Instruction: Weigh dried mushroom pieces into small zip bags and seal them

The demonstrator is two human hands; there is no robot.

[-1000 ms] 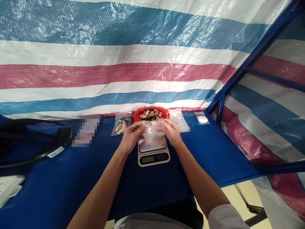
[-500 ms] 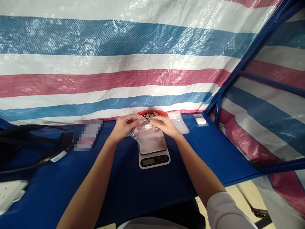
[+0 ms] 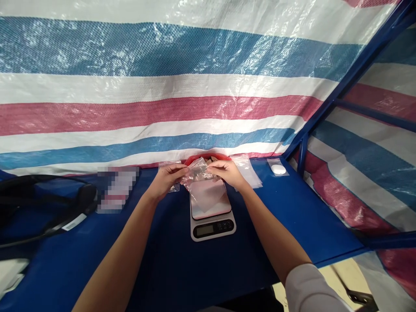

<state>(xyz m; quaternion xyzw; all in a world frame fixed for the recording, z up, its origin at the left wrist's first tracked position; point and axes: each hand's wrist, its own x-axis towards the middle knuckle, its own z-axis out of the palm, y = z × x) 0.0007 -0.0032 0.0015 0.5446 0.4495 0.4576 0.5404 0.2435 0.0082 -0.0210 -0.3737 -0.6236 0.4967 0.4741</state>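
Note:
A clear plastic bag (image 3: 199, 173) is stretched between my two hands above a white digital kitchen scale (image 3: 212, 225). My left hand (image 3: 167, 178) pinches the bag's left edge. On the other side, my right hand (image 3: 227, 172) grips its right edge between thumb and fingers. The lower part of the bag hangs over the scale's plate. Just behind the bag sits a red basket (image 3: 208, 155) with small brown and dark pieces in it, mostly hidden by the bag and my hands.
More clear bags (image 3: 248, 171) lie to the right of the basket, near a small bag with a white oval item (image 3: 278, 168). At left are a blurred-out packet (image 3: 118, 190), black straps (image 3: 74, 201) and a white box (image 3: 11, 275). A striped sheet (image 3: 162, 108) walls off the back of the blue table (image 3: 286, 225).
My hands have lifted and tilted the bag, so it now covers more of the basket's contents. A bag lying behind my left hand shows more. The whole view has shifted slightly.

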